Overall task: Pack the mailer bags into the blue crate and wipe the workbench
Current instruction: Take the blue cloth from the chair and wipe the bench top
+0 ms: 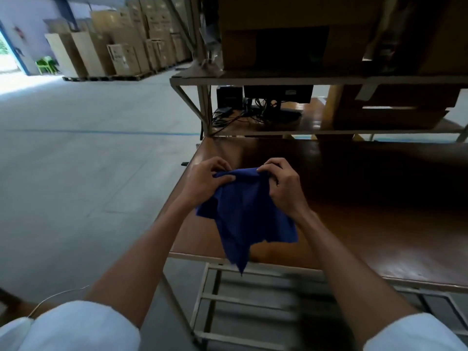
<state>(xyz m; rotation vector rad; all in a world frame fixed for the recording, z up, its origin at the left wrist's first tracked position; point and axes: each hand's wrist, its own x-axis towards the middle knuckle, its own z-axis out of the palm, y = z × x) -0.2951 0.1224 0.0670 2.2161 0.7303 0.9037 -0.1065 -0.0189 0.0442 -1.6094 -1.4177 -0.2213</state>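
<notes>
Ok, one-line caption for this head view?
Left hand and right hand pinch a dark blue cloth by its top edge above the brown wooden workbench.

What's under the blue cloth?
The brown workbench lies below the blue cloth, pinched by the left hand and right hand. The patch the cloth covers is hidden.

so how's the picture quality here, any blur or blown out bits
Head view: the doorway far left is blown out white; the back of the workbench sits in deep shadow under the shelf; the metal rack at the bottom is motion-blurred; the blue cloth is fairly sharp.
</notes>
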